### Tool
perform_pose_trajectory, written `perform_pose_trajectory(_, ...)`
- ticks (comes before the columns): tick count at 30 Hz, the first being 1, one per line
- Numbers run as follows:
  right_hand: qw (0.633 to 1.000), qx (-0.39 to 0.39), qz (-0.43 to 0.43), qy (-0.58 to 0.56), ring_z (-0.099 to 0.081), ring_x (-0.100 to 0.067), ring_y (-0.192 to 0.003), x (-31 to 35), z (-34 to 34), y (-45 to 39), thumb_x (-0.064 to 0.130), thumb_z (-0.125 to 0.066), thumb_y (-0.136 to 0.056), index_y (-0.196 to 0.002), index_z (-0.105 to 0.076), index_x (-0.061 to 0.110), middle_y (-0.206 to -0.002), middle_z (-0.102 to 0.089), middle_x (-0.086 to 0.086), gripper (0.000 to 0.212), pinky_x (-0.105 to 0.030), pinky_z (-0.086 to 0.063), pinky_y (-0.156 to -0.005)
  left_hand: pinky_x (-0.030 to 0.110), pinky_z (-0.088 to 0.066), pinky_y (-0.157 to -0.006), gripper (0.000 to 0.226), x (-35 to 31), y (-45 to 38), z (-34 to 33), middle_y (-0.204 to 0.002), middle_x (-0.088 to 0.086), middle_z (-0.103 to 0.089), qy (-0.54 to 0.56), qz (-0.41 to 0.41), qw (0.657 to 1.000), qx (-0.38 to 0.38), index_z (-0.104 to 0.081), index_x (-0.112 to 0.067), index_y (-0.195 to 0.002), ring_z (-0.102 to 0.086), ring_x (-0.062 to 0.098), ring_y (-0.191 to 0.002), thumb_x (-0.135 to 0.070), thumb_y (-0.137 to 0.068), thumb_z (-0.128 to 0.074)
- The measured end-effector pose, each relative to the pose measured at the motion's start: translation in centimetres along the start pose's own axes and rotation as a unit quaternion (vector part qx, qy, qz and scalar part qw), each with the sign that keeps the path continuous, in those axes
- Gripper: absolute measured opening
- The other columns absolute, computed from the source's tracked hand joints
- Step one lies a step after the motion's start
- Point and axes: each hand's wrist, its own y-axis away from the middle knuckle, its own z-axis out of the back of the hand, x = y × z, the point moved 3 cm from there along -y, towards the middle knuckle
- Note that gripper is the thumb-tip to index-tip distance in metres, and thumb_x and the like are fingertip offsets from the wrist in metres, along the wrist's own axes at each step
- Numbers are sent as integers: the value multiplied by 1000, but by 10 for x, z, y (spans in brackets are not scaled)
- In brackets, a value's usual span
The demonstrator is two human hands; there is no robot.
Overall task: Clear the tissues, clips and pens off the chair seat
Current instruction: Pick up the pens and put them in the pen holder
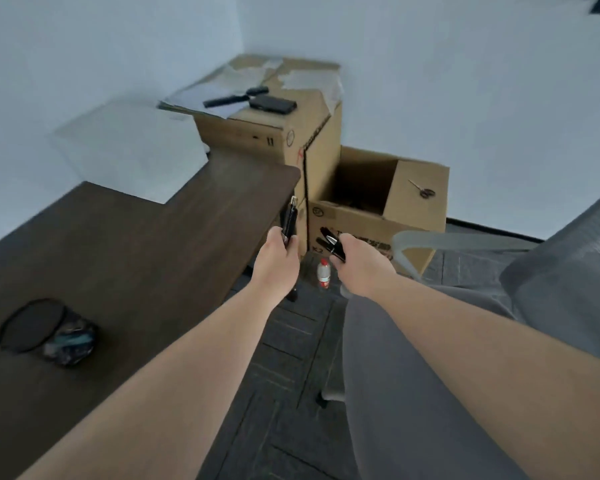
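Beside the dark tabletop [125, 244] and grey chair seat [413, 393], both forearms reach to mid-frame, the left hand [278, 261] in a closed grip holding black pens [289, 220] upright, the right hand [364, 265] clasping more pens [331, 242] tilted up-left.

This looks like a sparsely furnished office room. A dark brown wood-grain desk [125, 244] runs along bare pale walls [465, 81], and a grey mesh-backed swivel chair [565, 289] stands beside it on dark grey carpet tiles [284, 358]. Brown cardboard shipping boxes [371, 206] are stacked in the corner, one open, one carrying loose paper sheets [219, 88].
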Motion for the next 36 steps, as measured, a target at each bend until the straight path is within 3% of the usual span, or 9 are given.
perform_pose_trajectory(4,997,30,43,-50,-58,-27,-79,110,-13,9,29,-44,-99,-99,-46,10,-83,-57,-7,19,-38,-47,-67,36,-35,-60,30,9,25,100,-67,0,-41,-8,-1,999,-43,-28,-23,-71,-37,17,-56,-27,-99,-35)
perform_pose_trajectory(8,988,40,99,-114,-48,-19,-64,213,-38,23,32,-41,-100,-97,-43,9,-75,-49,-3,24,-32,-36,-54,38,-38,-62,20,36,55,189,-73,4,-46,-7,20,996,-87,-38,-16,-85,-43,22,-61,-30,-99,-35)
perform_pose_trajectory(11,973,22,139,-182,-48,-20,-66,280,-59,30,32,-40,-100,-100,-44,8,-73,-48,-1,24,-34,-38,-62,35,-36,-59,24,62,69,247,-78,6,-47,29,41,989,-142,-42,-7,-100,-42,21,-64,-30,-99,-34)
perform_pose_trajectory(15,948,28,170,-268,-53,-26,-72,344,-92,34,30,-42,-99,-98,-44,9,-73,-52,-3,21,-39,-45,-70,32,-33,-57,22,103,83,304,-76,4,-43,114,69,966,-223,-42,-10,-97,-39,17,-62,-32,-98,-35)
perform_pose_trajectory(20,933,66,182,-304,-50,-23,-68,388,-139,27,30,-43,-99,-90,-41,14,-68,-48,1,18,-37,-42,-67,30,-34,-60,18,148,91,341,-71,-2,-42,172,105,941,-271,-39,-25,-81,-39,15,-65,-33,-97,-36)
perform_pose_trajectory(28,928,110,206,-291,-51,-13,-65,428,-195,-3,29,-43,-99,-96,-44,13,-71,-49,4,16,-29,-40,-62,31,-33,-59,13,185,70,359,-71,0,-41,195,123,926,-299,-41,-18,-91,-36,14,-62,-29,-99,-37)
perform_pose_trajectory(34,928,125,197,-291,-46,-4,-66,433,-214,-28,27,-44,-99,-96,-45,13,-73,-47,7,15,-27,-36,-61,43,-46,-83,13,195,45,354,-81,1,-45,230,132,915,-304,-44,-29,-85,-42,18,-77,-29,-97,-40)
perform_pose_trajectory(36,926,132,186,-301,-46,-5,-65,433,-219,-33,27,-45,-99,-94,-45,13,-73,-48,7,15,-26,-37,-60,41,-44,-79,12,200,42,354,-79,0,-45,234,137,913,-304,-44,-29,-85,-41,17,-74,-29,-97,-41)
